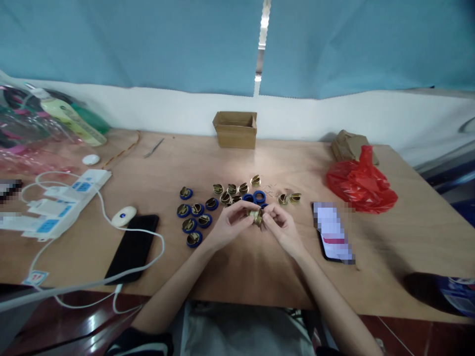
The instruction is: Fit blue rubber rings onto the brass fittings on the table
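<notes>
My left hand (233, 223) and my right hand (281, 228) meet over the middle of the table. Between their fingertips they hold a small round brass-coloured part (255, 216), the left from one side and the right from the other. Just beyond the fingers lie similar brass parts with raised flaps (232, 189) and loose blue rings (260, 197). Left of my hands, several brass parts fitted in blue rings (189, 225) are grouped together. Two bare brass parts (295, 198) and some thin wire pieces (270, 190) sit to the right.
An open cardboard box (236, 136) stands at the back. On the right are a lit phone (333, 232), a red plastic bag (361, 185) and a dark bottle (441, 292). A black phone (133, 247), white cables and a power strip (70, 205) occupy the left.
</notes>
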The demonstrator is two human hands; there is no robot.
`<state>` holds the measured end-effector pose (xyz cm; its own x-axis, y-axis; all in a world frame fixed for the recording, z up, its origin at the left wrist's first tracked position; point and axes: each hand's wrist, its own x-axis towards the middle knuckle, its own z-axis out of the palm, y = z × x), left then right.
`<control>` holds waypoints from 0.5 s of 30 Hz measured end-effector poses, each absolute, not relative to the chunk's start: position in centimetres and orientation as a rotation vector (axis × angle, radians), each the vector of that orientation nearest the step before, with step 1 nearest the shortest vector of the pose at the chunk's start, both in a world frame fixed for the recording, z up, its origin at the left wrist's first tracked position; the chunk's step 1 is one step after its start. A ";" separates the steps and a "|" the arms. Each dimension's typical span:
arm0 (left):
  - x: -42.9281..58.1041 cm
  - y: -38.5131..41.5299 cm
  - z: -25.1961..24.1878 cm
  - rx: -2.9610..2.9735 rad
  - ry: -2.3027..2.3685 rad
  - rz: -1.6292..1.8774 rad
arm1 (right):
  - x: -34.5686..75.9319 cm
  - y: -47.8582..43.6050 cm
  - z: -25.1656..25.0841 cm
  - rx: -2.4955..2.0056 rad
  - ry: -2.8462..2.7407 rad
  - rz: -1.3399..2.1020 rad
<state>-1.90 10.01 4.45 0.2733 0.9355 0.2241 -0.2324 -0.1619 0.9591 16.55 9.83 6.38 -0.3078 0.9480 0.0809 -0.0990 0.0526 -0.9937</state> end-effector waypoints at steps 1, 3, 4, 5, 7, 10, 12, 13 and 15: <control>-1.9 10.0 4.5 1.318 0.738 1.215 | 16.5 9.8 6.4 -0.928 -1.399 1.415; -1.9 10.0 4.5 1.317 0.750 1.223 | 16.2 9.7 6.2 -0.935 -1.406 1.377; -1.9 10.0 4.6 1.319 0.759 1.222 | 16.1 9.7 6.2 -0.939 -1.413 1.351; -1.9 10.0 4.6 1.321 0.770 1.218 | 16.0 9.6 6.0 -0.944 -1.419 1.324; -1.8 10.0 4.6 1.326 0.785 1.207 | 15.7 9.4 5.8 -0.950 -1.424 1.278; -1.8 9.9 4.4 1.329 0.765 1.207 | 15.4 9.1 5.3 -0.949 -1.414 1.249; -1.8 9.9 4.2 1.329 0.731 1.225 | 15.3 9.0 5.2 -0.953 -1.409 1.249; -1.8 9.9 4.2 1.330 0.717 1.231 | 15.2 9.0 5.2 -0.958 -1.404 1.250; -1.7 9.9 4.1 1.335 0.695 1.234 | 15.2 9.0 5.3 -0.964 -1.391 1.256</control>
<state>-1.72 9.93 4.12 0.2767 0.9244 0.2623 -0.2552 -0.1925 0.9475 15.22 8.96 5.35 -0.1950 0.9684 0.1554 -0.0560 0.1472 -0.9875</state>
